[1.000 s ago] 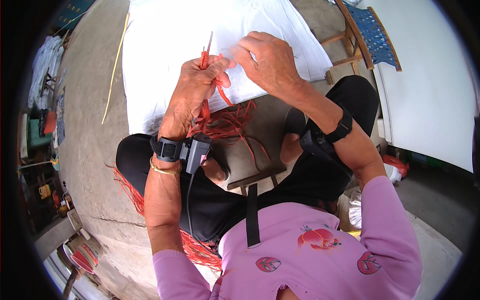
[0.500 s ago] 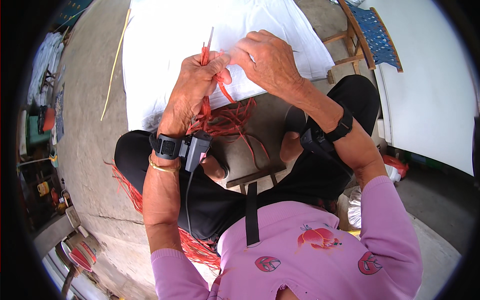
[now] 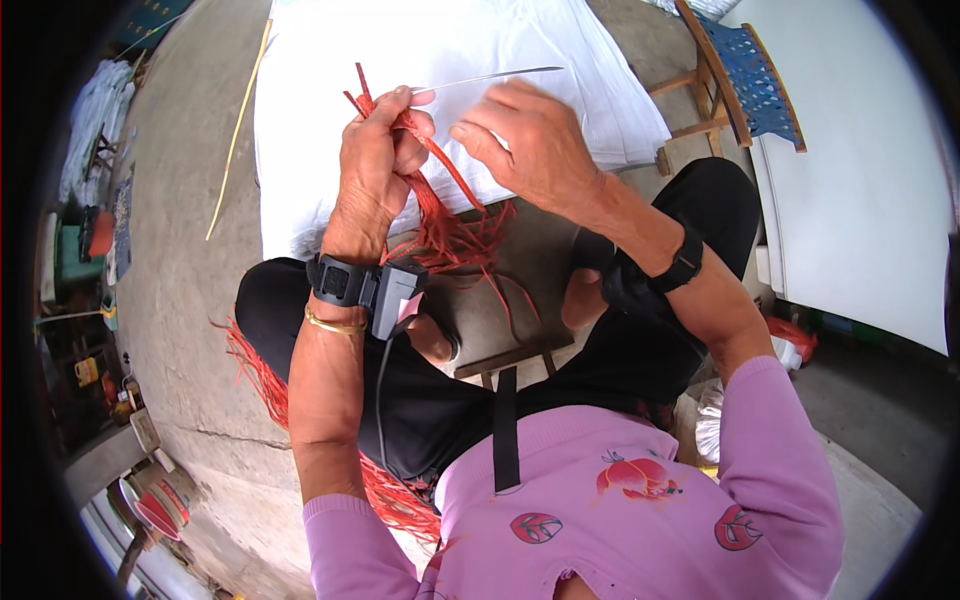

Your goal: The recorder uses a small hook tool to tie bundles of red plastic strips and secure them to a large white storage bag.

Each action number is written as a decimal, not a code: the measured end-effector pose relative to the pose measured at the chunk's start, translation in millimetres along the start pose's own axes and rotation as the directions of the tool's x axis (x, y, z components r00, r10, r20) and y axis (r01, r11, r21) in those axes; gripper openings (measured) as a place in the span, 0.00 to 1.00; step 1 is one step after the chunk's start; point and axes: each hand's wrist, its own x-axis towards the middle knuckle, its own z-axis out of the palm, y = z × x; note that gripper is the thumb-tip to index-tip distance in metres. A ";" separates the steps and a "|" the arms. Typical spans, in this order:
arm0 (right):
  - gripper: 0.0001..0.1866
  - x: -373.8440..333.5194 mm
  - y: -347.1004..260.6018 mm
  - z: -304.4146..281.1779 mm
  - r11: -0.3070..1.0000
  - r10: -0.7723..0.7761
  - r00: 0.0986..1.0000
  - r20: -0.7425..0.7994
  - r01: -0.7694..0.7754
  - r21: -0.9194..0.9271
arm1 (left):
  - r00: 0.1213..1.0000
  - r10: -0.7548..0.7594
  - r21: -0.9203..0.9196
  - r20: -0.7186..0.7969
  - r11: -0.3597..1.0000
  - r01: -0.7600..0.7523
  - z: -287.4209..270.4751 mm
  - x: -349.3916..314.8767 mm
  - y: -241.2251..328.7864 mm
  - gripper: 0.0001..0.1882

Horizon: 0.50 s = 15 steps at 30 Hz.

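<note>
My left hand [image 3: 378, 155] is closed round a bundle of red strips [image 3: 437, 215], over the near edge of a white cloth. Short strip ends poke up past my thumb, while the long ends hang below my fist in a loose tangle. A thin pointed metal needle [image 3: 490, 76] sticks out from my left fingertips toward the right. Just below the needle's point is my right hand [image 3: 535, 145], slightly blurred, its fingers bent and the thumb held apart. Nothing shows between them, and the hand does not touch the bundle.
The white cloth [image 3: 320, 60] covers a low surface before my knees. More red strips [image 3: 400, 500] lie on the floor by my left leg. A wooden stool with blue webbing [image 3: 752, 80] stands at the far right, next to a white panel [image 3: 850, 180]. A yellow strip [image 3: 238, 130] lies left.
My hands have drawn apart: the left moved slightly left, and the right shifted a little right and down. The needle now points right from my left fingers. The strip ends tilt further left.
</note>
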 end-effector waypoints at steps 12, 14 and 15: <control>0.21 0.6 1.3 -1.8 0.278 0.728 0.549 0.411 -0.784 0.554 | 0.985 -0.139 -0.102 0.102 0.984 0.149 8.9 -3.0 -13.5 0.13; 0.20 -1.1 0.6 0.1 0.322 0.716 0.566 0.408 -0.787 0.526 | 0.993 -0.103 -0.104 0.062 0.989 0.109 8.1 -2.4 -14.4 0.13; 0.18 -1.5 1.1 1.9 0.352 0.717 0.575 0.394 -0.787 0.507 | 0.991 -0.098 -0.108 0.089 0.988 0.107 7.2 -1.8 -14.9 0.12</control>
